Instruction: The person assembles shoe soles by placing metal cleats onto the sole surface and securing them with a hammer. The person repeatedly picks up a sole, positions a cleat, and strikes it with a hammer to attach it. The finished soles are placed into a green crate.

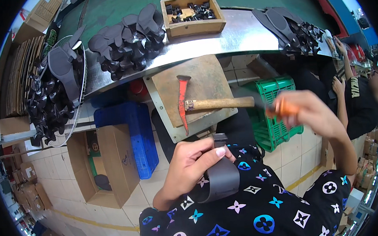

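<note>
My left hand [187, 165] is closed round a dark grey shoe sole [224, 180], which curves down in front of my shirt. A small dark block at the sole's end sticks up past my thumb. Off to the right, my right hand [312, 112] grips an orange-handled tool [289, 107]. Motion blurs this tool, so its tip cannot be made out. In front of my hands, a hammer [218, 103] with a red head and wooden handle lies across a worn board [210, 75]. Neither hand touches it.
A wooden box [194, 29] of small black pieces stands on the metal-edged bench, between piles of black heeled soles [128, 39]. More soles fill a wire basket [82, 77]. A blue crate [143, 142], cardboard box [109, 166] and green crate [265, 132] flank me. Another person works at far right.
</note>
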Tool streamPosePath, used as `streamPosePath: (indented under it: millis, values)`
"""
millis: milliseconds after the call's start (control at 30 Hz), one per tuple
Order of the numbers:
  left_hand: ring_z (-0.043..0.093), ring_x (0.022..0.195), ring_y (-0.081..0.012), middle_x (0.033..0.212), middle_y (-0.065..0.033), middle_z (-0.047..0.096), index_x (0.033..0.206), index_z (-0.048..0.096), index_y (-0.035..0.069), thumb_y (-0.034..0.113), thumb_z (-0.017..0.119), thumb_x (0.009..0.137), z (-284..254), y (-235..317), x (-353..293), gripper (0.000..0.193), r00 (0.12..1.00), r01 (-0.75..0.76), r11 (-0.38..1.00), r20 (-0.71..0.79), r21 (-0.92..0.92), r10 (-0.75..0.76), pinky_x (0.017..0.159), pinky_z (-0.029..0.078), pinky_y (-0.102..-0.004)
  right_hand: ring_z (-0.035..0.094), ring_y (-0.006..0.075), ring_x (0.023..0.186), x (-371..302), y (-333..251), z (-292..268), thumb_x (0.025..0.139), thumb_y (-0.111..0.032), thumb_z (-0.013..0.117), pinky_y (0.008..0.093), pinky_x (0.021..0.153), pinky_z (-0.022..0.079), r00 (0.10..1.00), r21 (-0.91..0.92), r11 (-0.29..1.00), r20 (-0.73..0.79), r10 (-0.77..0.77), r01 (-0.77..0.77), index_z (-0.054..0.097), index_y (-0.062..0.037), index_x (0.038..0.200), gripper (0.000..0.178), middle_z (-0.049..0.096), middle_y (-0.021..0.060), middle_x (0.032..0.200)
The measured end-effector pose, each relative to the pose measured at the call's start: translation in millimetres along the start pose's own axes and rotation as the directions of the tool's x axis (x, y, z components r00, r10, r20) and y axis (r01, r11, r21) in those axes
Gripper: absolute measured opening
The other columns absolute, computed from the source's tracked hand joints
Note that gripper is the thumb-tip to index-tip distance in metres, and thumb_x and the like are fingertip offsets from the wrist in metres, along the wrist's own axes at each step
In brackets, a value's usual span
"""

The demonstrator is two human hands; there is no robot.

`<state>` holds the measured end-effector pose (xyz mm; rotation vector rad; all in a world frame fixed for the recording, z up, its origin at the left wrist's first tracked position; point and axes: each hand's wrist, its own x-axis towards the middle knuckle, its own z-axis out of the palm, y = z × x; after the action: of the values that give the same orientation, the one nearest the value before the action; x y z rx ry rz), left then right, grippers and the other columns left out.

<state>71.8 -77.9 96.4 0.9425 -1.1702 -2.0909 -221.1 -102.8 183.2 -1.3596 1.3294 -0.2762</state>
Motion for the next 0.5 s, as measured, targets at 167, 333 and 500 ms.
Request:
streamPosePath:
  millis: [167,333,500]
  values:
    - [0.064,0.078,-0.0093,0.084,-0.0081,0.072,0.094,0.070,-0.005,0.022,0.058,0.098,-2,-1,-8,0.029,0.998,-0.061,0.998,-0.021,-0.014,0.060,0.070,0.050,-0.0254,0.052,0.0121,0.061,73,46,-58,0.093,-0.026,0.050,0.0288,0.057,0.042,0.893,-0.259,0.963,-0.447,-0.054,-0.071,0.062,0.0042,0.094,0.032,0.056,0.0055,0.070]
    - [0.061,0.083,-0.0104,0.089,-0.0082,0.070,0.095,0.068,-0.004,0.020,0.056,0.099,-10,-1,-20,0.027,0.982,-0.160,0.981,-0.088,0.111,0.170,0.076,0.047,-0.0254,0.060,0.0361,0.084,172,109,-114,0.090,-0.024,0.053,0.0453,0.075,0.045,0.802,-0.742,0.667,-0.356,-0.480,0.070,0.061,0.0101,0.098,0.036,0.060,0.0276,0.089]
    - [0.049,0.078,-0.0101,0.088,-0.0023,0.056,0.099,0.057,0.002,0.026,0.058,0.098,-47,22,-33,0.024,0.646,-0.356,0.853,-0.559,0.381,0.520,0.070,0.042,-0.0274,0.065,0.0267,0.100,230,188,-145,0.094,-0.017,0.059,0.0356,0.085,0.050,0.748,-0.551,0.817,-0.467,-0.471,0.170,0.063,0.0044,0.107,0.025,0.067,0.0174,0.104]
